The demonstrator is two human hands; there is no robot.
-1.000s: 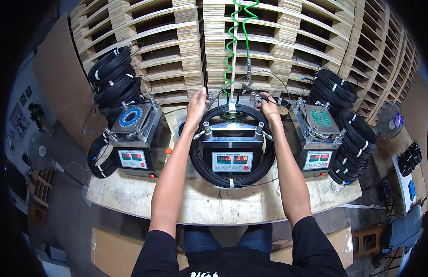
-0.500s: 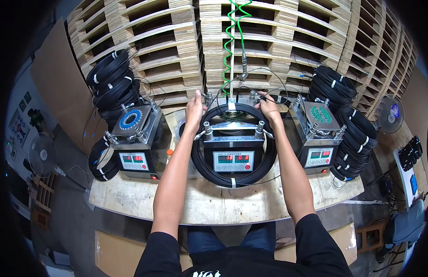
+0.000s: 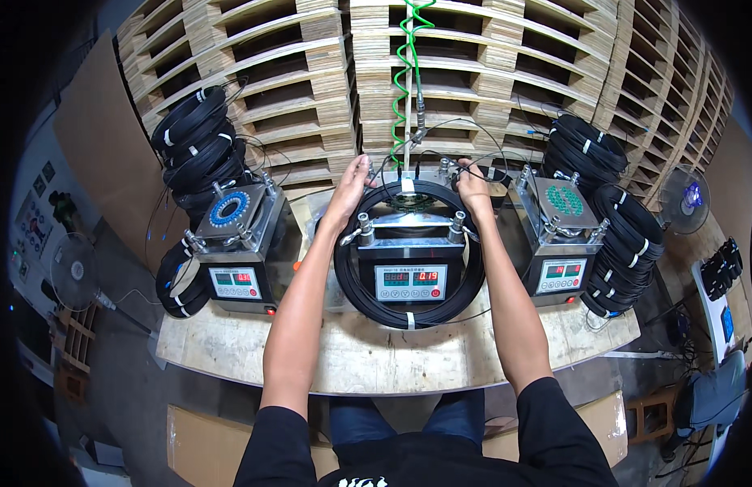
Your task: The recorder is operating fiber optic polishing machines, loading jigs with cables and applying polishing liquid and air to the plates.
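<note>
In front of me stands the middle polishing machine, a black box with a lit panel (image 3: 411, 283) and a metal clamping plate (image 3: 411, 236). A large coil of black cable (image 3: 410, 323), tied with white bands, lies around it. My left hand (image 3: 351, 192) reaches to the rear left corner, its fingers closed at the clamp handle (image 3: 370, 172) there. At the rear right corner my right hand (image 3: 473, 191) has bent fingers at the other clamp handle (image 3: 453, 172), which they partly hide. Thin black cables run across the back of the machine.
Similar machines stand at left (image 3: 235, 280) and right (image 3: 559, 276), topped with a blue ring (image 3: 229, 209) and green pieces (image 3: 564, 200). Black cable coils are stacked at left (image 3: 196, 118) and right (image 3: 627, 235). A green coiled hose (image 3: 399, 89) hangs before wooden pallets (image 3: 287, 57).
My left hand has shifted right, and its fingers have come in to the rear left clamp. The right hand has barely moved. The hanging hose swung slightly left, and the panel digits changed.
</note>
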